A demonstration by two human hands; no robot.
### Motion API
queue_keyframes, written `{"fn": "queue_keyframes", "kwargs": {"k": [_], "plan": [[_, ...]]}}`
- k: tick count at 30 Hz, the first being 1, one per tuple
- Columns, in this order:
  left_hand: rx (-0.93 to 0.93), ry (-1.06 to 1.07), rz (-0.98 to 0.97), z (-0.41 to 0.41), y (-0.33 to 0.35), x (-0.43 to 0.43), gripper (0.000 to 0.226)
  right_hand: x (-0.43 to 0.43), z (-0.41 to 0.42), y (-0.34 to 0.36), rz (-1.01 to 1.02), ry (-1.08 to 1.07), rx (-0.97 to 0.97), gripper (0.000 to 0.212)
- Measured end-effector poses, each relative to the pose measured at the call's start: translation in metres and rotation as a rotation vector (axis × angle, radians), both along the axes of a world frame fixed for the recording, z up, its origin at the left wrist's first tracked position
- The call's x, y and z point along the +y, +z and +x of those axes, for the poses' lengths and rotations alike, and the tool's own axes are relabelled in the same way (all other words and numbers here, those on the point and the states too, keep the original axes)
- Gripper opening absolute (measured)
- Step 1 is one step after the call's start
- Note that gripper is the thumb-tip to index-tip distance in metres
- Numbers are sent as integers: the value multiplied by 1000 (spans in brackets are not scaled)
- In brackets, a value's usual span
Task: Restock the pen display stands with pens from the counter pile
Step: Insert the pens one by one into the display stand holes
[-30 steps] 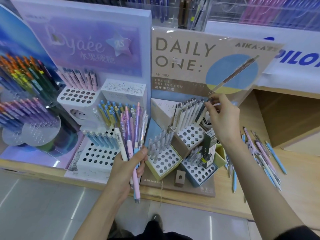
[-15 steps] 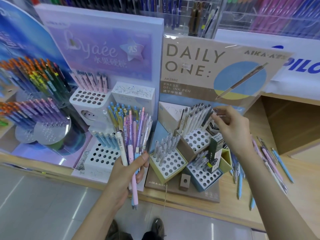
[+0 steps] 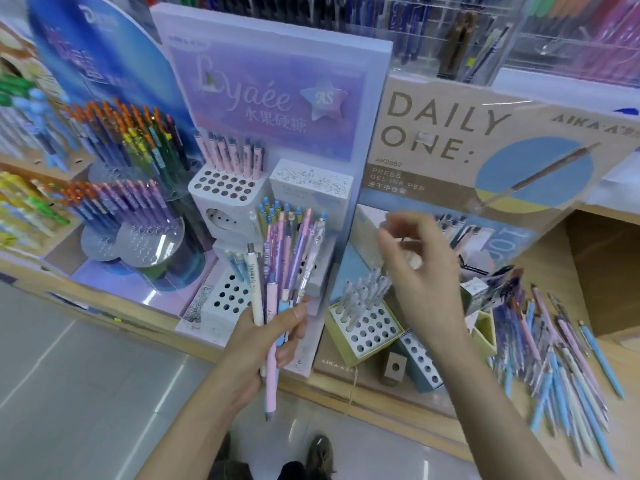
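Landmark: DAILY ONE stand (image 3: 450, 133); its card reads "DAILY ONE:", "AK2882", "PRESS GEL INK PEN", and I read "AIKA" on its base.
Yellow-green block (image 3: 372, 337): at the landmark's foot; grey pens stand in its back rows, front holes showing.
Blue block (image 3: 420, 367): just right of the yellow-green one, holes showing.
Lyaée stand (image 3: 277, 98): left of the landmark; its upper white block (image 3: 225, 187) carries pink pens along the back row.
Left hand (image 3: 263, 344): before the Lyaée stand, gripping a fanned pen bundle (image 3: 287, 268).
Right hand (image 3: 426, 271): raised before the landmark, blurred, fingers loosely curled; I cannot tell whether they hold anything.
Counter pile (image 3: 561, 358): loose pens lying right of the landmark on the wooden counter (image 3: 620, 434).
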State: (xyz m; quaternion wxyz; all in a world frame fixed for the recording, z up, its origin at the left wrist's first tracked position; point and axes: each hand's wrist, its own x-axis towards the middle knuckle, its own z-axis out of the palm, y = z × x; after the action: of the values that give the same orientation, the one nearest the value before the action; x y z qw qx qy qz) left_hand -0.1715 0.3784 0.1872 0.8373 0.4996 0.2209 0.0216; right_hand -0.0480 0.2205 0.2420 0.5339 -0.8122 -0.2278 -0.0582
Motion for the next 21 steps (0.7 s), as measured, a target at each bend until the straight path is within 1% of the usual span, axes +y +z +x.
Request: {"fn": "queue_keyframes", "kwargs": {"k": [2,3,4,7,9,13,15,17,19,21], "plan": [[14,-11,3,-8,2,14,8,45,-16,6,27,257,385,35],[29,-14,10,-11,2,22,10,65,-20,7,40,325,494,39],[37,-16,17,-15,2,33,13,84,-22,8,53,352,533,37],[36,-11,35,-26,3,69,19,129,-30,9,79,309,462,15],[27,-27,53,-35,1,100,17,157,-38,7,109,292,438,7],[14,-89,73,-46,1,151,17,204,-60,3,257,217,433,8],[18,-110,76,-52,-2,180,2,230,-67,4,347,149,413,10],[31,-128,78,-59,-7,207,9,254,-68,6,467,50,400,12],[77,-132,109,-64,-14,234,4,272,-63,7,559,-53,360,13],[133,-124,153,-69,-24,263,22,287,-58,6,618,-146,302,12]]}}
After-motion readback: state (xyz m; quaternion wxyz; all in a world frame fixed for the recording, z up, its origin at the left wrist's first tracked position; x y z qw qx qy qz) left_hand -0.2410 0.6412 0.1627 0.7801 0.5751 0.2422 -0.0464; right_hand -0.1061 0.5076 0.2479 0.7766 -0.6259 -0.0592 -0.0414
